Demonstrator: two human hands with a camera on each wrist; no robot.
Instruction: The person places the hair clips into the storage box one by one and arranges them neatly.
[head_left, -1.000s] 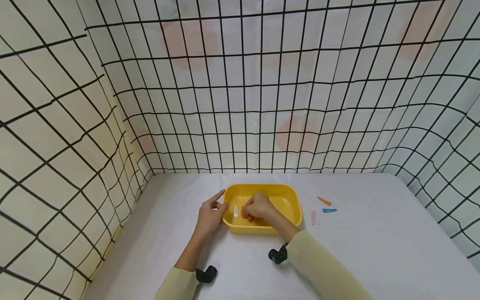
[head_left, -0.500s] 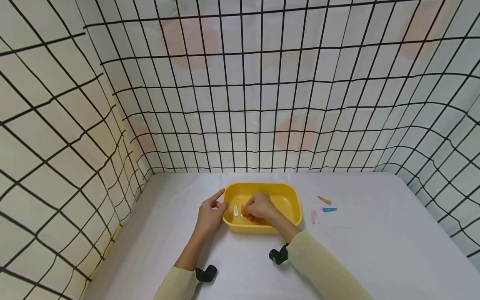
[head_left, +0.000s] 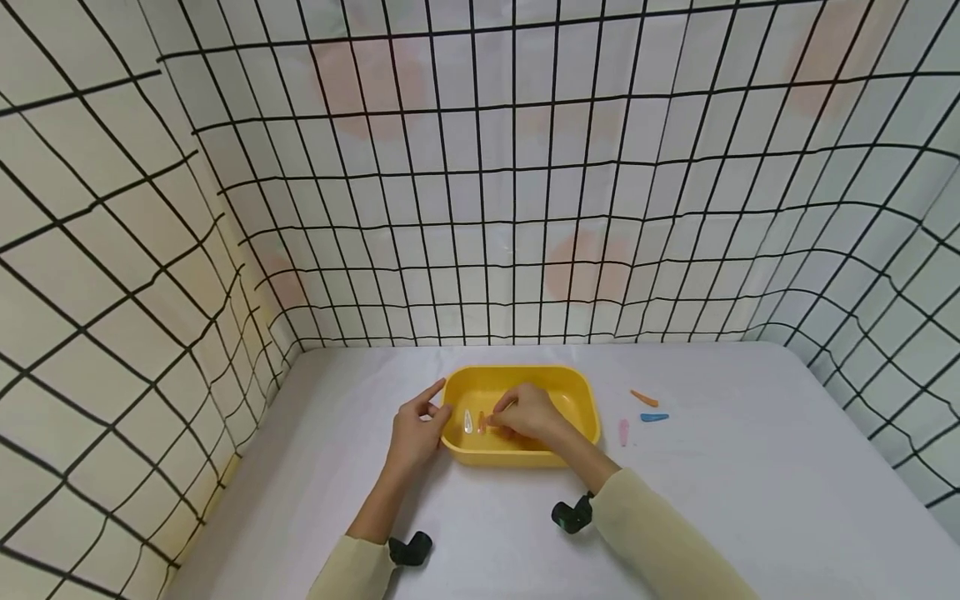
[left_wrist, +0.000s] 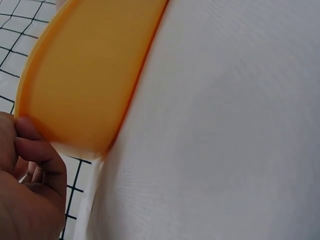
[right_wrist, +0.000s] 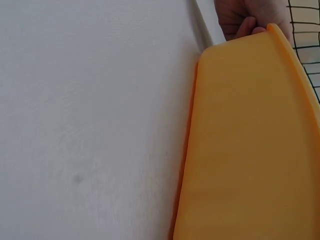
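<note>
A yellow tray [head_left: 521, 458] stands on the white table. My left hand [head_left: 415, 429] holds its left end, thumb at the rim and index finger along the outside; the left wrist view shows the bent fingers at the tray's corner. Inside the tray, a white hair clip [head_left: 468, 422] and an orange hair clip [head_left: 482, 422] lie side by side near the left end. My right hand [head_left: 528, 412] is over the tray floor, its loosely bent fingertips just right of the orange clip. Whether they touch it is too small to tell. In the right wrist view, the tray's wall hides that hand.
Right of the tray lie a pink hair clip [head_left: 624, 432], a blue hair clip [head_left: 654, 417] and another orange hair clip [head_left: 644, 398]. A black grid net [head_left: 513, 221] over pale cloth closes off the back and both sides of the table [head_left: 720, 467].
My right hand has drawn slightly right from the orange clip in the tray, which now shows more fully. My left hand keeps its place on the tray. The head view has shifted a little.
</note>
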